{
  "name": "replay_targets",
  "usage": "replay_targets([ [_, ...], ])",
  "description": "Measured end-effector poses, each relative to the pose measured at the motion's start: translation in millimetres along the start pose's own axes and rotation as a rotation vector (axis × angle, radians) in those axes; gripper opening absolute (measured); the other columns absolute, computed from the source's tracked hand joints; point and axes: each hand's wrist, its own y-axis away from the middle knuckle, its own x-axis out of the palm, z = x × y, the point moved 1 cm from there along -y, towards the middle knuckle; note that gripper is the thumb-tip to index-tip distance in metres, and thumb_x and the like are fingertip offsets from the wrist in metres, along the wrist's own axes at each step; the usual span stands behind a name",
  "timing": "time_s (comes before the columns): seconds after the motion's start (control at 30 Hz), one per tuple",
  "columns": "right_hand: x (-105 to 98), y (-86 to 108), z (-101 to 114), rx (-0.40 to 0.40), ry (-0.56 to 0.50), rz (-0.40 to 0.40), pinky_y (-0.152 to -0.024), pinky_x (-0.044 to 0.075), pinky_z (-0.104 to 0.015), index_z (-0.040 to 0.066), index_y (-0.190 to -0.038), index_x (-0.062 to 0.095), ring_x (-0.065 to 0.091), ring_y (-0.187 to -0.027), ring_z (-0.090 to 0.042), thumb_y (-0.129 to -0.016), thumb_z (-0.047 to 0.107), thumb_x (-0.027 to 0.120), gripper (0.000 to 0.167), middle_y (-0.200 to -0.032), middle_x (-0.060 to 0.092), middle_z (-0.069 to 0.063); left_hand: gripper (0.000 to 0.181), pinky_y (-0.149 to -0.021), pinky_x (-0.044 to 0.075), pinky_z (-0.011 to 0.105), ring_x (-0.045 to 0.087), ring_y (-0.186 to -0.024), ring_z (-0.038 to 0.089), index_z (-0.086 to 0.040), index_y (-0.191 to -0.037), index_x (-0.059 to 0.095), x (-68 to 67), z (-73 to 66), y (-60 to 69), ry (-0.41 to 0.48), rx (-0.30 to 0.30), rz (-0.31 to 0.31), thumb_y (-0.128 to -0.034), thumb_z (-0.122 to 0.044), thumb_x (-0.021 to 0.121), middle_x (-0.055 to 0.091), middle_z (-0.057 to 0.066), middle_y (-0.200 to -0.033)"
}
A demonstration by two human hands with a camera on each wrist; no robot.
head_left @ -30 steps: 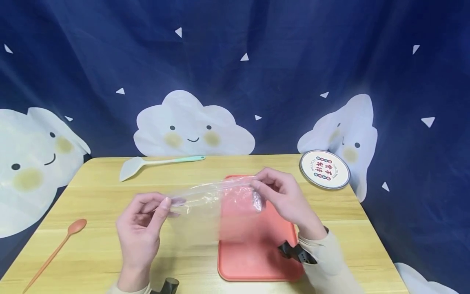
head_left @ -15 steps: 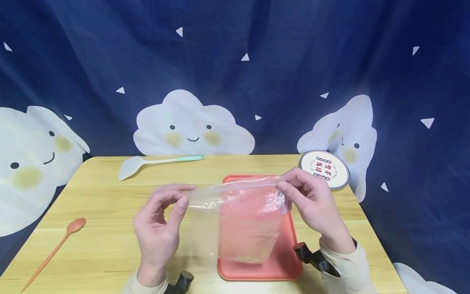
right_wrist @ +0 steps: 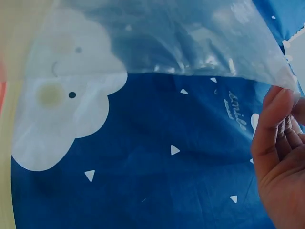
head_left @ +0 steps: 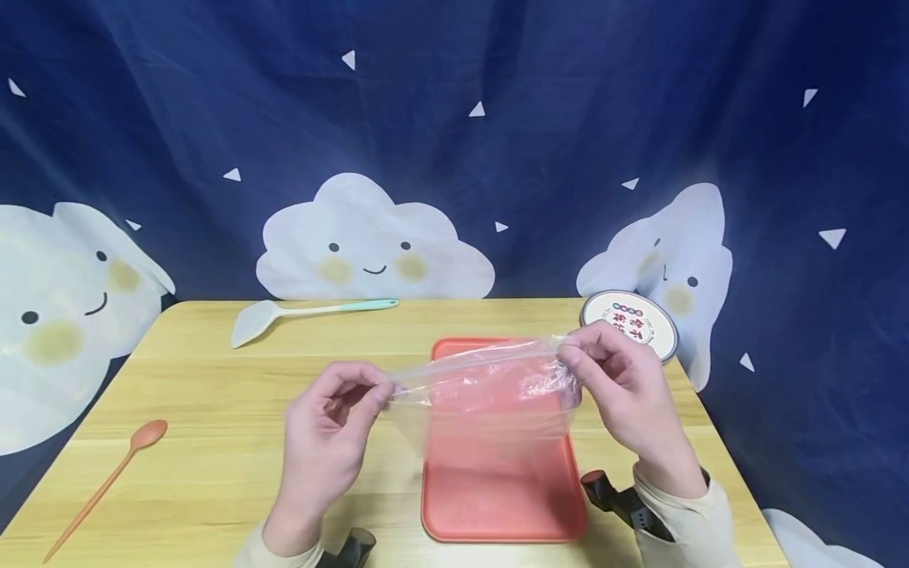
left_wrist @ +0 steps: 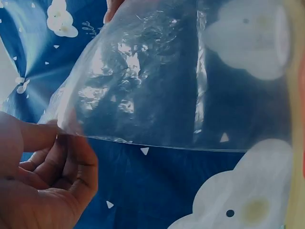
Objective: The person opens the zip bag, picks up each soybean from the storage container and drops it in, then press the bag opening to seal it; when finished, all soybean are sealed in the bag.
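A clear plastic bag (head_left: 490, 394) is stretched between both hands above the pink tray (head_left: 504, 505). My left hand (head_left: 334, 442) pinches the bag's top left corner between thumb and forefinger. At the top right corner, my right hand (head_left: 625, 394) pinches it the same way. In the left wrist view, the left hand (left_wrist: 52, 176) grips the edge of the see-through film (left_wrist: 143, 86), which has shiny creases. The right wrist view has the right hand (right_wrist: 281, 152) holding the other corner of the bag (right_wrist: 181, 43). The lower part of the bag is blurred, so its contents cannot be told.
A white spatula (head_left: 257, 322) with a mint handle lies at the table's back left. An orange spoon (head_left: 147, 435) lies at the left. A round white plate or coaster with printed characters (head_left: 660, 335) sits at the back right, partly behind the right hand. A dark blue curtain (head_left: 426, 118) hangs behind.
Both hands have moved to the right with the bag, which now hangs more over the tray. Small pale bits seen at the bag's bottom half a second ago are blurred out now.
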Motion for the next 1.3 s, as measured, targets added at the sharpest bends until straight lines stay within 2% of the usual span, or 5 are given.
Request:
replay_targets([
  [0.3,3,-0.9,-2,0.046,0.051,-0.023,-0.047,0.05,-0.026,-0.007,-0.087,0.056,0.058,-0.051,-0.018,-0.094,-0.011,0.057,0.008,-0.063,0.059,-0.009,0.01,-0.036,0.036,0.022,0.05,-0.051,0.011,0.013,-0.095,0.056,5.6,0.7,-2.2,-0.024,0.082,-0.03,-0.0882,0.02,0.056,0.058,0.008,-0.069],
  [0.63,-1,-12.2,19,-0.112,0.538,-0.098,-0.085,0.048,-0.022,0.001,-0.111,0.066,0.061,-0.094,-0.015,-0.09,0.002,0.067,0.021,-0.104,0.067,-0.003,0.008,-0.08,0.055,0.026,0.065,-0.082,0.018,0.01,-0.095,0.059,17.8,-0.3,-6.8,-0.027,0.05,0.014,-0.0894,0.015,0.06,0.064,0.01,-0.088],
  [0.87,45,-37.5,49,-0.33,0.677,0.229,-0.1,0.041,-0.037,0.004,-0.117,0.064,0.054,-0.113,-0.024,-0.101,0.041,0.054,0.042,-0.116,0.063,-0.006,0.015,-0.079,0.055,0.025,0.066,-0.079,0.018,0.008,-0.097,0.06,27.4,-1.1,-7.4,-0.044,0.062,0.007,-0.087,0.019,0.06,0.065,0.014,-0.083],
  [1.03,72,-55.1,44,-0.294,0.68,0.439,-0.08,0.049,-0.026,0.013,-0.103,0.067,0.057,-0.091,-0.009,-0.094,0.026,0.069,0.016,-0.097,0.063,0.007,0.011,-0.079,0.056,0.027,0.062,-0.076,0.014,0.009,-0.094,0.059,29.0,-0.4,-6.8,-0.049,0.064,-0.011,-0.0874,0.017,0.062,0.062,0.013,-0.086],
  [1.3,73,-64.3,24,-0.179,0.552,0.53,-0.062,0.046,-0.019,0.017,-0.091,0.064,0.05,-0.071,-0.002,-0.095,0.013,0.067,0.006,-0.084,0.058,0.014,0.01,-0.077,0.058,0.033,0.065,-0.073,0.018,0.009,-0.098,0.059,30.9,7.0,-6.6,-0.031,0.007,0.004,-0.089,0.014,0.063,0.061,0.017,-0.087],
])
